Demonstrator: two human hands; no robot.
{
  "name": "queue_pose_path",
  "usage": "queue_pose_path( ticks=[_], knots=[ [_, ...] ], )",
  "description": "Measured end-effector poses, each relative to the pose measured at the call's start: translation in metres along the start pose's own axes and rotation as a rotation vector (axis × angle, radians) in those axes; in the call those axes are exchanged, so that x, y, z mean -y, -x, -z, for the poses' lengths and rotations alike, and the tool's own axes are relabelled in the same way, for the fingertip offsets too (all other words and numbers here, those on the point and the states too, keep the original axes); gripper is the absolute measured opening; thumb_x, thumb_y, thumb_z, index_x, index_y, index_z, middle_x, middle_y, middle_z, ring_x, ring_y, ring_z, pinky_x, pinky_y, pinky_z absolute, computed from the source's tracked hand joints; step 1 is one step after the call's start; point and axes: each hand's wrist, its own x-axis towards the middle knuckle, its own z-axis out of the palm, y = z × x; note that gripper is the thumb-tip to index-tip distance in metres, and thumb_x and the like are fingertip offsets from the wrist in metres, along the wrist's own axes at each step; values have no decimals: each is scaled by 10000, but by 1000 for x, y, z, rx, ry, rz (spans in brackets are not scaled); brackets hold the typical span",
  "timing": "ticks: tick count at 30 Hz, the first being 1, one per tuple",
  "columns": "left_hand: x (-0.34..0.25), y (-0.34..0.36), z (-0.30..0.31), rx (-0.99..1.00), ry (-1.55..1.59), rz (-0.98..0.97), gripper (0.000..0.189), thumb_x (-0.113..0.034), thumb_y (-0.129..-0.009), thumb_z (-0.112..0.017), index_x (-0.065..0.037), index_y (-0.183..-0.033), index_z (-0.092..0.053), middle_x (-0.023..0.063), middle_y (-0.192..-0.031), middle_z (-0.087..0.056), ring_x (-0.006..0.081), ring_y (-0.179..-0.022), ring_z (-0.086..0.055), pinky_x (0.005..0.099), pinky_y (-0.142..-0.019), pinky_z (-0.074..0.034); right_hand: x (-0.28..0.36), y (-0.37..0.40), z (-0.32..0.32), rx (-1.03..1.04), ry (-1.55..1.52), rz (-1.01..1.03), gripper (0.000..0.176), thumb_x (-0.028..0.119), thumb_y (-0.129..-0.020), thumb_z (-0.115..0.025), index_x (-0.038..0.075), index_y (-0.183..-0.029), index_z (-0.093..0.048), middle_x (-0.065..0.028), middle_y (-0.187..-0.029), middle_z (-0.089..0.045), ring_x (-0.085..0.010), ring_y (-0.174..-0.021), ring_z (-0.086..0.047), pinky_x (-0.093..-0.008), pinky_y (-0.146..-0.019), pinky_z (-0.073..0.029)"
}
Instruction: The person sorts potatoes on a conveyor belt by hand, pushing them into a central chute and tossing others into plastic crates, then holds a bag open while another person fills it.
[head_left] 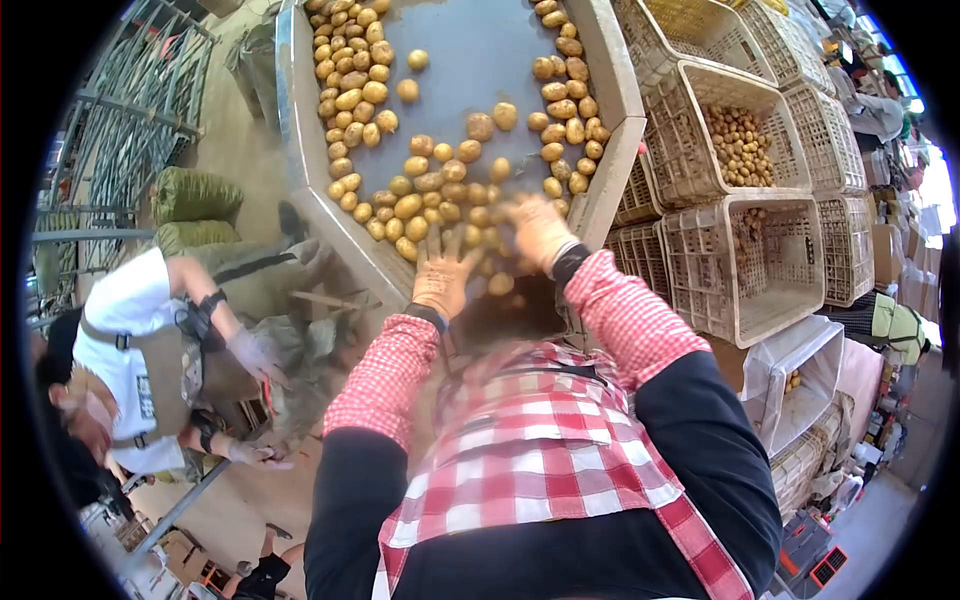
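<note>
Brown and yellow potatoes (428, 183) crowd the narrow front end of a grey sorting chute (450, 60) with raised side walls. My left hand (442, 278), in an orange work glove, has its fingers stretched out against the nearest potatoes. On the other side, my right hand (540, 232), gloved the same way, reaches in among the potatoes, its fingers smeared by motion. Between my hands, several blurred potatoes (500, 284) are at the chute's open front edge.
Stacked plastic crates (690, 130) stand on the right, one with potatoes inside; a lined crate (800, 370) sits nearer. At left, a co-worker in a white shirt (130, 300) works beside green sacks (195, 196). Metal racks (135, 110) rise behind.
</note>
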Motion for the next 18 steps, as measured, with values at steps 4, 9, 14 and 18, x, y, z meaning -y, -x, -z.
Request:
queue_pose_path(
  ticks=[4,9,14,18],
  knots=[
    [7,3,-4,195,-151,-466,553,-389,-931,-653,-380,-1470,-529,77,-1567,-473,317,-1486,-383,564,-1183,-321,-51,-36,52,-353,178,-410,527,156,-911,-635,150,-1433,-567,-166,-1435,-563,-383,-1286,-573,-471,-1063,-491],
    [3,0,-2,285,-51,-420,608,-335,-954,-633,-340,-1536,-455,67,-1578,-459,266,-1467,-417,472,-1127,-430,-51,-59,33,-199,466,-414,590,232,-974,-587,196,-1541,-433,-198,-1606,-370,-443,-1468,-382,-603,-1174,-354],
    [5,2,0,182,132,-383,584,-192,-903,-639,-278,-1471,-527,67,-1518,-504,256,-1396,-461,417,-1071,-445,18,-57,8,-306,-82,-106,474,54,-911,-554,208,-1351,-644,-132,-1407,-598,-346,-1357,-515,-493,-1116,-429],
    [6,-2,-1,232,132,-374,566,-315,-949,-633,-262,-1497,-501,72,-1516,-499,269,-1417,-452,430,-1111,-446,64,-101,5,-217,-14,-30,437,70,-907,-555,206,-1303,-678,-117,-1339,-636,-332,-1226,-607,-466,-1029,-481]
  ],
)
